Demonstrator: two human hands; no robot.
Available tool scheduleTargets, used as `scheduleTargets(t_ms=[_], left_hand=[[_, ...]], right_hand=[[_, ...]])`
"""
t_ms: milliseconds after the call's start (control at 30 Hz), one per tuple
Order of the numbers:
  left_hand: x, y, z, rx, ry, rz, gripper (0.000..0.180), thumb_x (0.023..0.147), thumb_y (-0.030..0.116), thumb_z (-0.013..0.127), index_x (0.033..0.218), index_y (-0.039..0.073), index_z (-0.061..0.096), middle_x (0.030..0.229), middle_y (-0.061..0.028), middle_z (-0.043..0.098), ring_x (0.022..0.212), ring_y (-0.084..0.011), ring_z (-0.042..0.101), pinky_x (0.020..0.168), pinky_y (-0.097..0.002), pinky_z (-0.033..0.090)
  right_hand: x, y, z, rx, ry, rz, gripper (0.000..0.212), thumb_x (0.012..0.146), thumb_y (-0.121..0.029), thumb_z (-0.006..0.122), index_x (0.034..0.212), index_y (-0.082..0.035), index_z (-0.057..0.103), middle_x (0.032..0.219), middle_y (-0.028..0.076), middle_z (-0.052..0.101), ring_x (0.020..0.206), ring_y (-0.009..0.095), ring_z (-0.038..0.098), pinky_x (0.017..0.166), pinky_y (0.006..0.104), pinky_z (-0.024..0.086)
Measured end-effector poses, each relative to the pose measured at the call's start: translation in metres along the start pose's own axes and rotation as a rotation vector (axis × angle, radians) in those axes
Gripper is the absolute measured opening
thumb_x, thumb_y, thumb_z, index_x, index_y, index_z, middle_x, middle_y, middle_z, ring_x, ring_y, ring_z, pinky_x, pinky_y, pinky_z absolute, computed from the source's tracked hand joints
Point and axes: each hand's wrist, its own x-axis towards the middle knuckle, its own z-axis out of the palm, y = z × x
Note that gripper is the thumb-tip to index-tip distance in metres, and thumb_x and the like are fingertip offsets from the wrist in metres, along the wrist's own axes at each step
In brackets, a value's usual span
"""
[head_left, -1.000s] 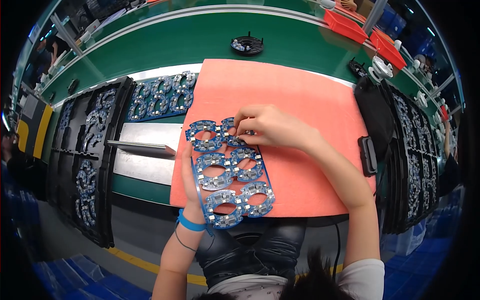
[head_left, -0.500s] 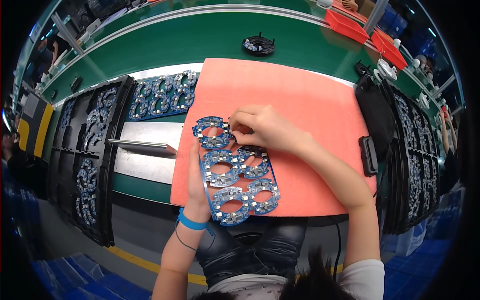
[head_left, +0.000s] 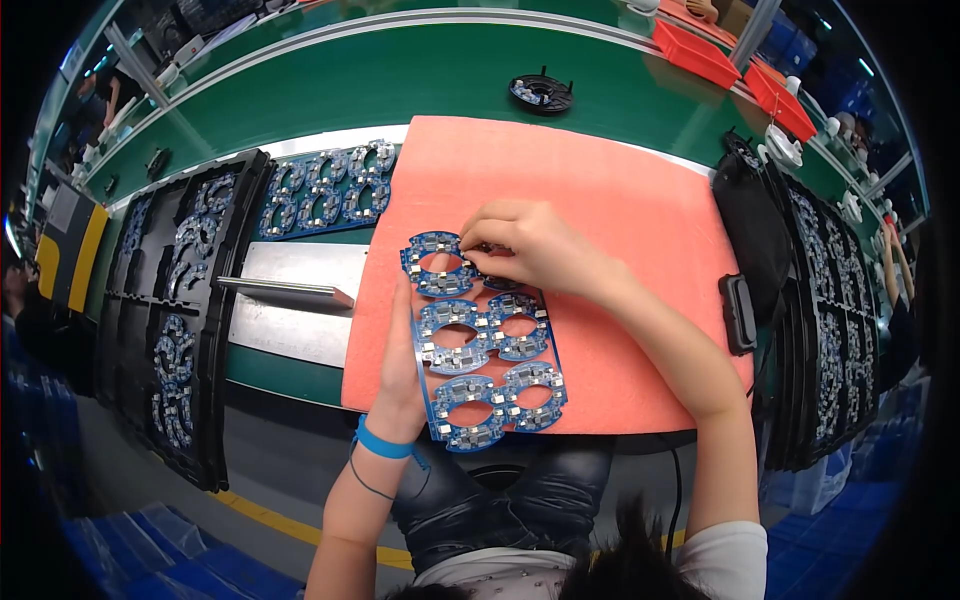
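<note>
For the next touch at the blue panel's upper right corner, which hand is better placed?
Likely the right hand: it is bent over that corner of the panel. The left hand seems occupied, supporting the panel at its left edge.

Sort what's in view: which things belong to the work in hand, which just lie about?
Likely belong:
circuit board panel
left hand and right hand holding it
pink mat beneath
left board tray

Probably lying about:
black bag
red bins
</note>
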Motion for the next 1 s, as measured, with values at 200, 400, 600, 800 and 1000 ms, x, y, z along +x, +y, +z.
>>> scheduleTargets(t_ms=[200, 400, 600, 800, 1000], left_hand=[[0.002, 0.0, 0.002, 0.044, -0.046, 0.008, 0.071, 0.098, 0.059, 0.011, 0.141, 0.006, 0.033, 0.131, -0.0227, 0.05, 0.118, -0.0375, 0.054, 0.094, -0.0525, 0.052], [0.002, -0.002, 0.004, -0.056, -0.093, 0.013, 0.071, 0.098, 0.059, 0.012, 0.14, 0.006, 0.033, 0.132, -0.0226, 0.048, 0.119, -0.0368, 0.054, 0.094, -0.0536, 0.051], [0.002, -0.002, 0.004, 0.016, -0.035, -0.008, 0.072, 0.098, 0.06, 0.013, 0.14, 0.005, 0.034, 0.132, -0.0222, 0.049, 0.119, -0.0359, 0.054, 0.095, -0.0534, 0.05], [0.003, -0.002, 0.0, 0.035, -0.046, -0.017, 0.071, 0.098, 0.059, 0.013, 0.14, 0.004, 0.034, 0.132, -0.0215, 0.049, 0.119, -0.0352, 0.054, 0.095, -0.053, 0.05], [0.003, -0.001, 0.0, 0.044, -0.042, -0.007, 0.07, 0.099, 0.058, 0.013, 0.14, 0.004, 0.033, 0.132, -0.0218, 0.049, 0.119, -0.0356, 0.054, 0.095, -0.0532, 0.051]], right_hand=[[0.001, -0.004, 0.0, 0.138, -0.022, 0.159, 0.016, 0.072, -0.004, 0.069, 0.084, 0.0, 0.06, 0.08, 0.01, 0.063, 0.07, 0.018, 0.065, 0.062, 0.0284, 0.055], [0.0, -0.001, -0.004, 0.154, -0.035, 0.166, 0.018, 0.07, -0.004, 0.071, 0.083, 0.001, 0.059, 0.079, 0.009, 0.063, 0.071, 0.018, 0.065, 0.065, 0.0282, 0.056], [0.0, 0.002, -0.01, 0.22, -0.1, 0.185, 0.022, 0.07, -0.011, 0.072, 0.082, 0.003, 0.06, 0.08, 0.013, 0.065, 0.073, 0.025, 0.068, 0.067, 0.0333, 0.056], [0.001, -0.002, -0.016, 0.039, -0.138, 0.069, 0.016, 0.074, -0.009, 0.069, 0.084, 0.002, 0.062, 0.079, 0.013, 0.065, 0.073, 0.024, 0.068, 0.067, 0.0338, 0.055], [0.002, -0.003, -0.021, 0.234, -0.123, 0.263, 0.018, 0.074, -0.012, 0.07, 0.085, 0.0, 0.063, 0.081, 0.012, 0.066, 0.074, 0.028, 0.066, 0.069, 0.0346, 0.054]])
